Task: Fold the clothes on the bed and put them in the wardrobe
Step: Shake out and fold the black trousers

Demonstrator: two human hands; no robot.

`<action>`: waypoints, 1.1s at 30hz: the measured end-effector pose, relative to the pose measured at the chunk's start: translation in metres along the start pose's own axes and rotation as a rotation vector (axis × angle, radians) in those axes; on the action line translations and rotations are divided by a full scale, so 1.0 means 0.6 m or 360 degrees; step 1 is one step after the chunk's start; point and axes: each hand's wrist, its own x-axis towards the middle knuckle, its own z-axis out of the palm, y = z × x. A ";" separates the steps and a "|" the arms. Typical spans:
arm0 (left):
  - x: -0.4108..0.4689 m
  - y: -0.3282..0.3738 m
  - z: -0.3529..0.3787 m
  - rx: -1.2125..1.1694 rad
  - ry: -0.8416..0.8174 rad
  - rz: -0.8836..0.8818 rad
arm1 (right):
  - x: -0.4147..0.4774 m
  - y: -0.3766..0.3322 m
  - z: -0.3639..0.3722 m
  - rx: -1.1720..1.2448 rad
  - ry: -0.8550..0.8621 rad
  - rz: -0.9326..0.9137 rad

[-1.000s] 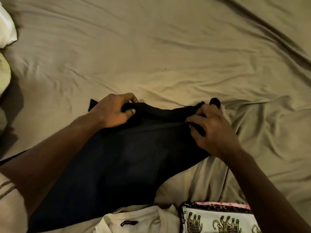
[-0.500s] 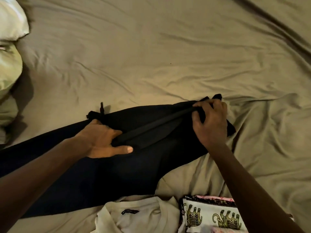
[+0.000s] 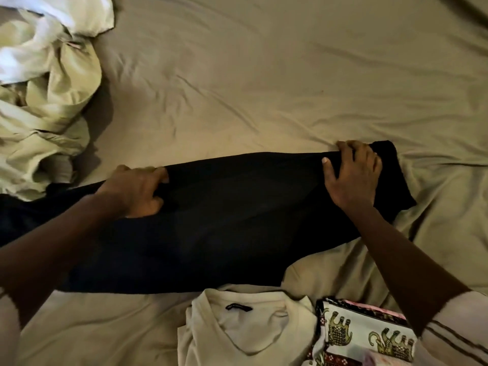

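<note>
A black garment (image 3: 237, 215) lies stretched across the bed sheet (image 3: 264, 88), running from the left edge to the right. My left hand (image 3: 137, 190) grips its far edge left of the middle, fingers curled into the cloth. My right hand (image 3: 352, 175) holds the garment's right end, fingers bent over the far edge and thumb spread on top. A folded cream T-shirt (image 3: 248, 328) lies at the near edge. Beside it on the right lies a folded white cloth with an elephant print (image 3: 364, 331).
A heap of crumpled pale green and white clothes (image 3: 45, 83) lies at the far left of the bed. The olive sheet is wrinkled, with deeper folds at the right.
The black garment is now pulled out longer and flatter. My left hand slid left along its far edge. My right hand stayed at the right end. The view shifted, showing the clothes heap.
</note>
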 end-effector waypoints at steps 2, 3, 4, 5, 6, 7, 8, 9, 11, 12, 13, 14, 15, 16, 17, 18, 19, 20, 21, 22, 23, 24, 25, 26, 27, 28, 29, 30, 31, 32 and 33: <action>-0.019 0.011 0.033 -0.0087 0.0496 0.0041 | 0.001 -0.003 -0.004 0.0127 0.0119 0.0030; -0.024 0.024 0.044 -0.0161 0.0622 0.0065 | 0.000 -0.003 -0.004 0.0174 0.0171 0.0050; -0.027 0.036 0.052 -0.0237 0.0680 0.0090 | 0.002 -0.005 -0.003 0.0197 0.0206 0.0053; -0.026 0.048 0.058 -0.0294 0.0703 0.0103 | 0.003 -0.006 -0.001 0.0203 0.0227 0.0039; -0.023 0.057 0.065 -0.0362 0.0708 0.0086 | 0.005 -0.007 0.000 0.0207 0.0237 0.0024; -0.017 0.064 0.070 -0.0453 0.0716 0.0044 | 0.007 -0.008 0.000 0.0205 0.0245 0.0018; -0.012 0.066 0.070 -0.0543 0.0725 -0.0019 | 0.010 -0.011 0.000 0.0204 0.0249 0.0034; -0.006 0.068 0.070 -0.0637 0.0749 -0.0079 | 0.014 -0.012 -0.004 0.0198 0.0270 0.0062; 0.000 0.066 0.061 -0.0755 0.0861 -0.0214 | 0.024 -0.014 -0.012 0.0207 0.0350 0.0145; 0.001 0.064 0.057 -0.0769 0.0905 -0.0290 | 0.027 -0.014 -0.016 0.0219 0.0357 0.0177; 0.006 0.059 0.050 -0.0754 0.0931 -0.0348 | 0.033 -0.015 -0.020 0.0222 0.0343 0.0172; 0.011 0.055 0.042 -0.0721 0.0907 -0.0392 | 0.037 -0.016 -0.021 0.0186 0.0286 0.0146; 0.017 0.052 0.036 -0.0688 0.0849 -0.0425 | 0.039 -0.018 -0.020 0.0111 0.0203 0.0124; 0.023 0.052 0.032 -0.0658 0.0794 -0.0440 | 0.038 -0.025 -0.022 0.0024 0.0143 0.0110; 0.025 0.053 0.032 -0.0645 0.0776 -0.0442 | 0.030 -0.038 -0.024 -0.0058 0.0136 0.0108; 0.025 0.056 0.032 -0.0653 0.0810 -0.0444 | 0.019 -0.056 -0.031 -0.0118 0.0195 0.0097; 0.019 0.063 0.034 -0.0680 0.0883 -0.0454 | 0.001 -0.079 -0.039 -0.0118 0.0306 0.0042; 0.007 0.073 0.037 -0.0721 0.0970 -0.0474 | -0.027 -0.107 -0.047 -0.0045 0.0420 -0.0101; -0.009 0.085 0.042 -0.0778 0.1058 -0.0489 | -0.062 -0.135 -0.053 0.0095 0.0463 -0.0352; -0.029 0.099 0.050 -0.0856 0.1126 -0.0498 | -0.103 -0.164 -0.059 0.0278 0.0345 -0.0642; -0.051 0.113 0.061 -0.0933 0.1166 -0.0506 | -0.149 -0.192 -0.061 0.0427 0.0106 -0.0903; -0.076 0.121 0.077 -0.1000 0.1186 -0.0523 | -0.195 -0.223 -0.059 0.0484 -0.0169 -0.1091; -0.099 0.128 0.096 -0.1064 0.1187 -0.0530 | -0.237 -0.248 -0.055 0.0474 -0.0388 -0.1193; -0.118 0.133 0.116 -0.1106 0.1184 -0.0529 | -0.272 -0.265 -0.049 0.0449 -0.0521 -0.1219; -0.138 0.130 0.138 -0.1125 0.1177 -0.0555 | -0.303 -0.283 -0.037 0.0469 -0.0587 -0.1192; -0.155 0.123 0.159 -0.1138 0.1177 -0.0607 | -0.325 -0.297 -0.031 0.0516 -0.0630 -0.1119; -0.173 0.097 0.181 -0.1152 0.1196 -0.0700 | -0.341 -0.324 -0.025 0.0589 -0.0657 -0.1040; -0.186 0.072 0.197 -0.1195 0.1230 -0.0816 | -0.348 -0.343 -0.023 0.0640 -0.0694 -0.0936; -0.199 0.034 0.213 -0.1247 0.1267 -0.0966 | -0.352 -0.370 -0.018 0.0715 -0.0711 -0.0855; -0.213 -0.020 0.232 -0.1306 0.1297 -0.1153 | -0.354 -0.411 -0.008 0.0781 -0.0711 -0.0794; -0.219 -0.065 0.245 -0.1356 0.1311 -0.1339 | -0.350 -0.441 -0.006 0.0831 -0.0680 -0.0733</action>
